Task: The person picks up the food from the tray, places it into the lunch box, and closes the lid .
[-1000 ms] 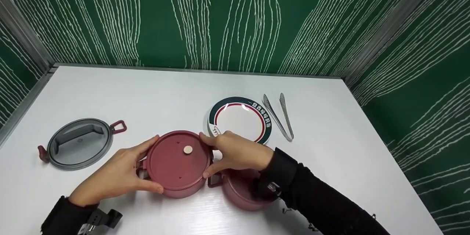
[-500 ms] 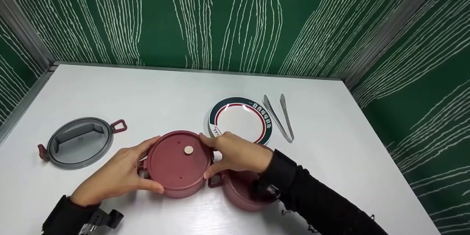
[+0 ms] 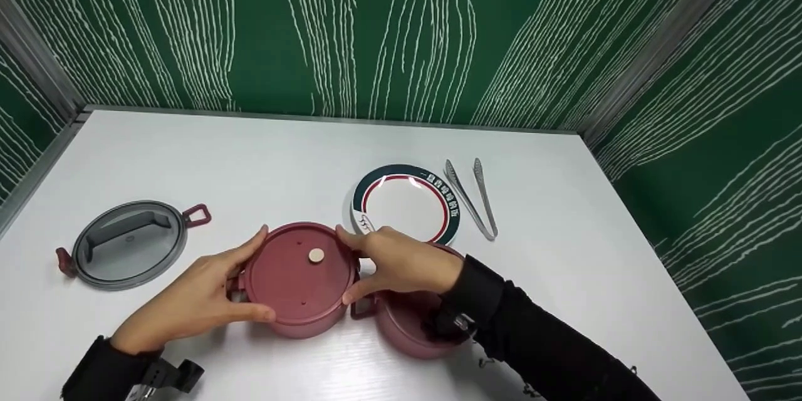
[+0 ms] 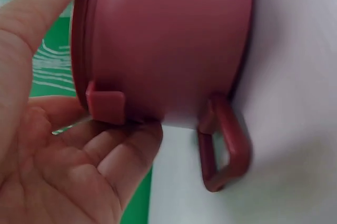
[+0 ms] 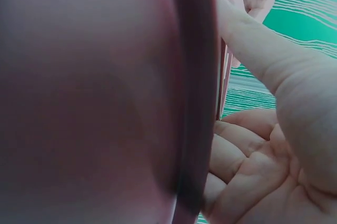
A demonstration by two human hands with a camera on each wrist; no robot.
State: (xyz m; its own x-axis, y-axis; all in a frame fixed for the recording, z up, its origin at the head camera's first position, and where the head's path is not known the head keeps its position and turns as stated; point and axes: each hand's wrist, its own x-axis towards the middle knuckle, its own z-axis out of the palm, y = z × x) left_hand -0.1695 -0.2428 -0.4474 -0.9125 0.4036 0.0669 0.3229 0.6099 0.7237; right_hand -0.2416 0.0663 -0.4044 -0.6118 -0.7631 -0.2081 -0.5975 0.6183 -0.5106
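In the head view, a small red pot (image 3: 307,328) stands on the white table, covered by a flat red lid (image 3: 285,282) with a round cream button (image 3: 316,255). My left hand (image 3: 185,301) grips its left side, thumb at the lid's rim. The left wrist view shows the fingers against the pot wall by a small lid tab (image 4: 108,106), with the loop handle (image 4: 237,150) lower down. From the right, my right hand (image 3: 407,260) holds the lid's edge between thumb and fingers. Its forearm crosses a second, uncovered red pot (image 3: 407,341), hiding part of the inside.
A grey glass lid (image 3: 135,257) with red side handles lies at the left. Behind the pots sits a white plate (image 3: 404,207) with a dark, lettered rim, and metal tongs (image 3: 479,213) lie spread beside it. Green panels (image 3: 276,44) with white lines border the table.
Both hands keep their hold on the lidded pot. The head view has shifted a little, moving everything slightly left in the picture.
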